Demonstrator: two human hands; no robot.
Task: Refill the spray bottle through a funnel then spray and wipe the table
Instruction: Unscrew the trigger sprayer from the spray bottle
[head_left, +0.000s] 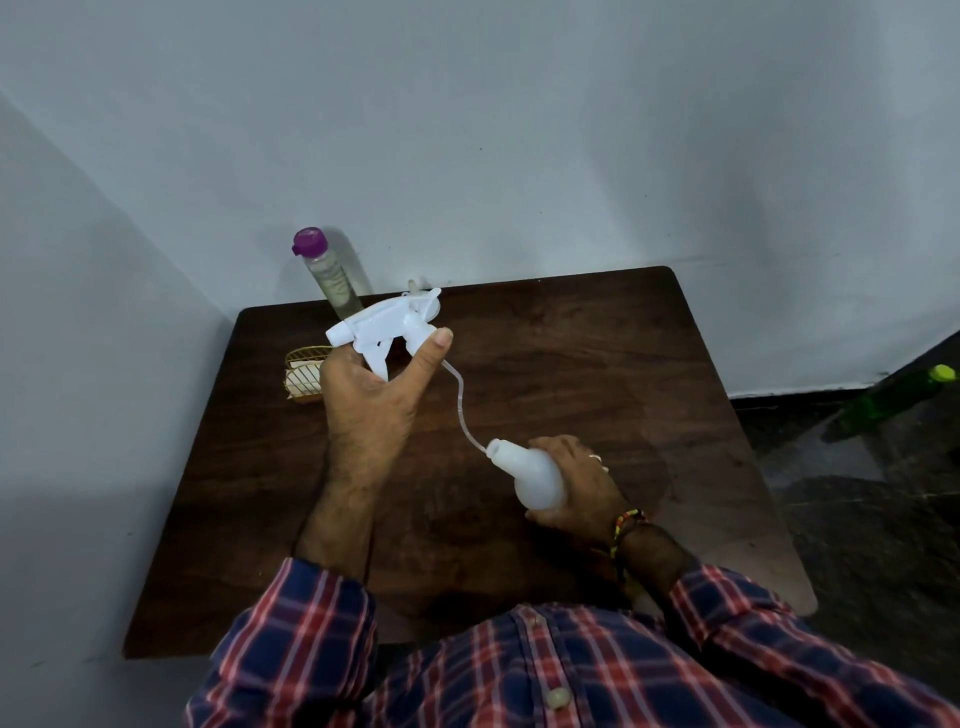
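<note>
Spray head lifted off the bottle
Left hand (371, 387) pinches the white spray head (387, 323); right hand (582, 486) grips the white bottle (530, 475) above the bench (597, 364).

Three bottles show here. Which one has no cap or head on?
The white spray bottle, gripped in the right hand: its neck is bare. The clear bottle has a purple cap; the green bottle on the floor a yellow-green one.

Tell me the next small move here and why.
Probably lift the trigger sprayer head in the left hand until its dip tube clears the white spray bottle that the right hand holds. The tube's tip sits at the bottle's mouth, blocking any funnel.
</note>
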